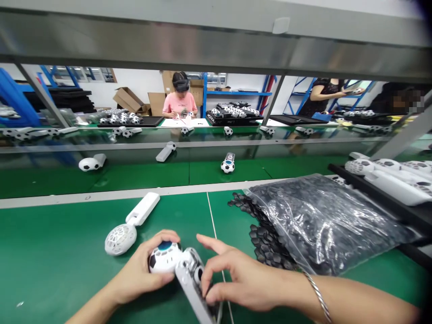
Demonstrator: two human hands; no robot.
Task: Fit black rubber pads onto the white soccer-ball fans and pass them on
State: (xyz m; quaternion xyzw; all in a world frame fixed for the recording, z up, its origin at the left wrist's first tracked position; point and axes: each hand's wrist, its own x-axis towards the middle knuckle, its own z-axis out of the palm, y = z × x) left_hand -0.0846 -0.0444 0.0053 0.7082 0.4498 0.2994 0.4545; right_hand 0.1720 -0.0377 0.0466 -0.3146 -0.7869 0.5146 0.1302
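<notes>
My left hand [145, 267] is wrapped round the ball-shaped head of a white football-patterned handheld fan [165, 260], low in the middle of the view. The fan's handle [193, 292] points toward me, with its inside exposed. My right hand [236, 274] is over the handle, thumb and curled fingers pinched together at its inner side, forefinger stretched out. Whatever lies between those fingertips is too small or hidden to make out. Left of my hands lies another white fan [121, 238], its head lacking black patches, handle slanting away.
At right, a see-through bag [324, 220] spills small black patches [270, 243] onto the green table. Behind it stands a black tray [415, 225] of fans. Several fans, including a patterned one [227, 165], lie on the green conveyor [189, 173]. A person in pink [180, 103] sits opposite.
</notes>
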